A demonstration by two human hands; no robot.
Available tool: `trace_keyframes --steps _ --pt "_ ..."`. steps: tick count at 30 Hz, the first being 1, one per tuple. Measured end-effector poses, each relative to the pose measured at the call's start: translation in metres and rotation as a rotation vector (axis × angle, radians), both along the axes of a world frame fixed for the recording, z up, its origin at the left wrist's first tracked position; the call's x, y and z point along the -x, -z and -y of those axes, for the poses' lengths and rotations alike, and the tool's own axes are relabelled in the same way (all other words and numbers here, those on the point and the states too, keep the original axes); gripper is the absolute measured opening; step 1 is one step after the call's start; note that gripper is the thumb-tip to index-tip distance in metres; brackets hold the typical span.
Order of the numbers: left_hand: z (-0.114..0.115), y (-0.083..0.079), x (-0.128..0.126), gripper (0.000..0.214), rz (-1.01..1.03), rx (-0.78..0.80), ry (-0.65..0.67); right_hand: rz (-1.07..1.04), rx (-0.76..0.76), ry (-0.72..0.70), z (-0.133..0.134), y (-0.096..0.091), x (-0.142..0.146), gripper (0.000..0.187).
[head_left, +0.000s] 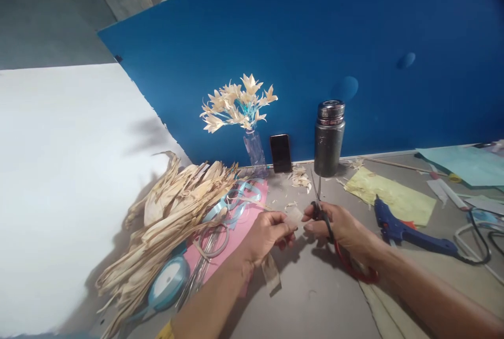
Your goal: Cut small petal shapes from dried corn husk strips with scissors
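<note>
My left hand (268,234) pinches a small pale piece of corn husk (294,216) between thumb and fingers. A longer husk strip (271,276) hangs below that hand. My right hand (344,229) grips a pair of scissors (325,218) with dark and red handles, blades pointing away from me. Its thumb and fingertip are close to the husk piece; whether they touch it I cannot tell. Husk scraps (300,177) lie on the table beyond the hands.
Left are a bundle of dried husks (189,208), blue ribbon (169,282), wires (200,271) and pink paper (240,229). Behind stand husk flowers (236,103) in a bottle (255,150), a phone (280,153) and a flask (329,145). Right, a glue gun (409,234) touches yellow paper (413,202).
</note>
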State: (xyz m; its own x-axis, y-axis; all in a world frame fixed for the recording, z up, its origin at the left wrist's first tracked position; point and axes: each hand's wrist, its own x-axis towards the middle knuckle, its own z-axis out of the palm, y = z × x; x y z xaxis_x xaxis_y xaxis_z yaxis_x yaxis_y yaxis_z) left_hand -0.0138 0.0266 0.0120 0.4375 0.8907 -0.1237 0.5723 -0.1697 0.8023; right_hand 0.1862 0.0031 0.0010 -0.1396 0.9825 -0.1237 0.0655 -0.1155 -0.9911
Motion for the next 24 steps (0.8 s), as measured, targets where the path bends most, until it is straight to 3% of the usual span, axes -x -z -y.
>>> trace_keyframes --steps 4,10,14,19,24 --pt "0.006 -0.003 -0.008 0.024 0.401 0.267 -0.045 -0.083 -0.014 -0.047 0.008 -0.01 0.001 0.021" --pt "0.012 0.008 -0.018 0.023 0.598 0.346 -0.09 -0.131 -0.045 -0.07 0.015 -0.016 0.005 0.014" --pt "0.017 0.013 -0.018 0.031 0.744 0.444 0.028 -0.218 -0.015 -0.119 0.014 -0.011 0.005 0.012" --pt "0.018 0.012 -0.011 0.034 0.809 0.502 0.12 -0.339 0.035 -0.254 0.01 -0.002 0.004 0.026" --pt "0.015 0.013 -0.006 0.035 0.761 0.529 0.039 -0.269 -0.016 -0.217 0.013 -0.003 0.003 0.031"
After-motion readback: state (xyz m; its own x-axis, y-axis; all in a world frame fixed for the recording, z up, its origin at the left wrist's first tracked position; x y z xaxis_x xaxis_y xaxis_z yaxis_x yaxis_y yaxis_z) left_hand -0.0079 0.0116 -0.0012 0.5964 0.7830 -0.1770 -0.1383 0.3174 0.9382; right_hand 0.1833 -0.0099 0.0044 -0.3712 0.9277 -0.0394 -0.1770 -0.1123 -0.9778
